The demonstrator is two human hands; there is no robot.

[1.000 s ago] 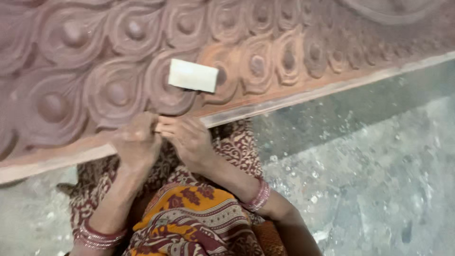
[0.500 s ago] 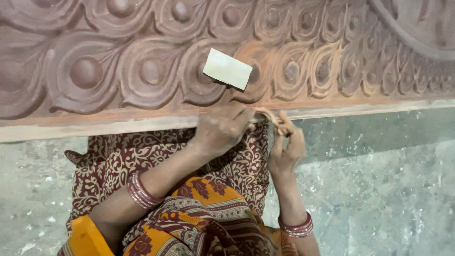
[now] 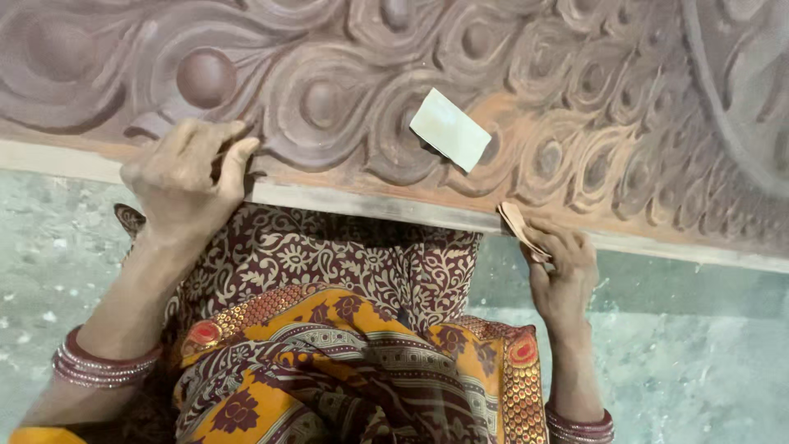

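Against the carved wooden panel (image 3: 345,99), the left hand (image 3: 185,185) is resting half-curled and empty, while the right hand (image 3: 560,267) is pinching folded sandpaper (image 3: 516,222) at its lower edge.

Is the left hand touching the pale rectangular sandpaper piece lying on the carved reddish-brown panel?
Apart. The head view shows the left hand pressed on the panel, carving between it and the paper.

A pale rectangular card (image 3: 449,129) lies on the carving above a grey speckled floor (image 3: 682,362).
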